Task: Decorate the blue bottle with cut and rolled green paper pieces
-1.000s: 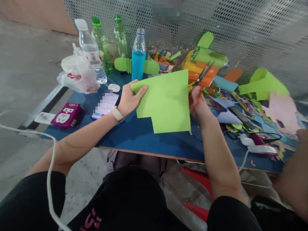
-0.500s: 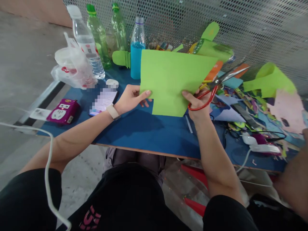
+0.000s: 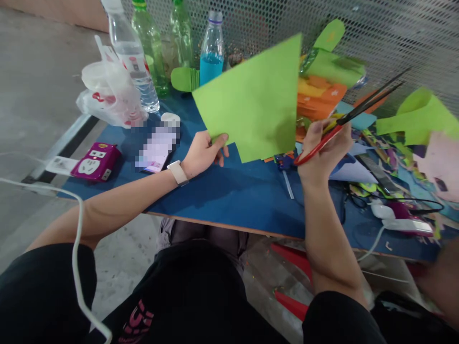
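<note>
My left hand [image 3: 204, 152] pinches a light green sheet [image 3: 256, 102] by its lower left corner, thumb on the near face. The sheet is held up above the table, tilted, with a notch cut from its lower left edge. To its right, my right hand [image 3: 325, 145] is closed around a pair of scissors [image 3: 355, 112] with red handles. Their blades point up and to the right, nearly together, and are apart from the sheet. Some fingers of the right hand are hidden behind the handle and palm.
On the blue table [image 3: 229, 196] stand a water bottle [image 3: 134, 67], green bottles and a blue-filled bottle [image 3: 211, 67]. A phone [image 3: 158, 148] and a purple power socket [image 3: 96, 162] lie left. Paper scraps [image 3: 405, 167] crowd the right. A co-worker's blurred arm [image 3: 442, 282] shows at right.
My right hand has let go of the green sheet and moved right with the scissors. The sheet has turned, its right side swinging upward, still in my left hand.
</note>
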{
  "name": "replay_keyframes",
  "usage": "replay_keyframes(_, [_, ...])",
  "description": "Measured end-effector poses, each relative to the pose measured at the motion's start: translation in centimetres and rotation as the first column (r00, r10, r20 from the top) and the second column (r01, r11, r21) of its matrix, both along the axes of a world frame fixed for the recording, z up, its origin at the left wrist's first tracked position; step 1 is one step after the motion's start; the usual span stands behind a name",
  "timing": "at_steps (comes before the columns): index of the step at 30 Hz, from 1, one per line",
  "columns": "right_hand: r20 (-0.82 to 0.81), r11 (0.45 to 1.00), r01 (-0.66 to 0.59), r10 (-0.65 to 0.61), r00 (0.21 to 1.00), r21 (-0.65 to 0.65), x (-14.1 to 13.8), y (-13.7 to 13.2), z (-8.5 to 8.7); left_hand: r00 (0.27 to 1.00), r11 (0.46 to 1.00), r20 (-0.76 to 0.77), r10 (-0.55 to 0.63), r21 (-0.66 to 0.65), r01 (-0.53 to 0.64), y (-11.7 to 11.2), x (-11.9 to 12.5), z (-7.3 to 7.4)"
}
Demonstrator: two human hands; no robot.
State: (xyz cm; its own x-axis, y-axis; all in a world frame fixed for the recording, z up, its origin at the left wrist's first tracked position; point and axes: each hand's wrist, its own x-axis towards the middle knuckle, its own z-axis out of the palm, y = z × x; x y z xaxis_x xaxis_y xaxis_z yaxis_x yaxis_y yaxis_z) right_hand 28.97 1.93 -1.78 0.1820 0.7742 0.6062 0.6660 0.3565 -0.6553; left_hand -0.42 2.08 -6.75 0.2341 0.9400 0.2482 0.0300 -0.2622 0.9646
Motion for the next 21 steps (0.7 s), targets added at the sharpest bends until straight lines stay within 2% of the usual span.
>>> replay_keyframes(1, [0.005,0.996,0.031,-0.031,0.999,0.084,-0.3,-0.6,0.2,0.999,0.999,0.025,0.032,-0.014,-0.031,0.1,0.1,-0.1])
replay_keyframes(2, [0.022,0.995,0.002,-0.004,1.000,0.099,-0.7,-1.2,0.4,0.997,0.998,0.043,0.060,-0.021,-0.059,0.2,0.1,-0.2])
replay_keyframes(4, [0.045,0.982,-0.183,0.185,0.982,-0.042,-1.4,-2.2,0.7,0.993,0.995,0.064,0.102,-0.019,-0.101,0.4,0.1,-0.3])
replay_keyframes(5, [0.023,0.942,-0.300,0.307,0.951,-0.151,-1.7,-2.6,0.8,0.991,0.994,0.064,0.114,-0.013,-0.113,0.5,0.0,-0.3])
replay_keyframes(6, [-0.020,0.863,-0.422,0.434,0.901,-0.278,-2.0,-2.8,0.7,0.990,0.992,0.061,0.126,-0.002,-0.127,0.6,0.0,-0.3])
replay_keyframes(7, [-0.081,0.758,-0.517,0.533,0.842,-0.398,-2.3,-2.9,0.6,0.989,0.990,0.054,0.136,0.012,-0.137,0.7,-0.1,-0.3])
replay_keyframes(8, [-0.150,0.628,-0.589,0.609,0.779,-0.509,-2.6,-2.9,0.4,0.989,0.989,0.049,0.143,0.027,-0.145,0.7,-0.1,-0.3])
replay_keyframes(9, [-0.216,0.505,-0.629,0.652,0.727,-0.591,-2.9,-2.8,0.1,0.988,0.988,0.047,0.150,0.043,-0.152,0.7,-0.2,-0.2])
replay_keyframes(10, [-0.271,0.409,-0.646,0.668,0.693,-0.645,-3.1,-2.7,-0.2,0.986,0.985,0.055,0.160,0.057,-0.163,0.7,-0.2,0.0])
replay_keyframes(11, [-0.309,0.345,-0.655,0.673,0.672,-0.673,-3.4,-2.6,-0.5,0.983,0.982,0.067,0.171,0.069,-0.176,0.6,-0.2,0.1])
replay_keyframes(12, [-0.338,0.308,-0.663,0.672,0.659,-0.682,-3.6,-2.5,-0.8,0.980,0.979,0.079,0.183,0.078,-0.189,0.5,-0.2,0.2])
replay_keyframes(14, [-0.389,0.281,-0.693,0.662,0.641,-0.664,-4.1,-2.4,-1.3,0.978,0.976,0.080,0.193,0.091,-0.200,0.3,-0.1,0.5])
replay_keyframes(17, [-0.425,0.271,-0.717,0.653,0.627,-0.642,-4.6,-2.7,-1.6,0.978,0.972,0.063,0.198,0.113,-0.204,0.0,0.1,0.8])
replay_keyframes(21, [-0.439,0.313,-0.724,0.626,0.644,-0.615,-5.1,-3.2,-1.7,0.978,0.970,0.063,0.200,0.132,-0.207,-0.5,0.5,1.0])
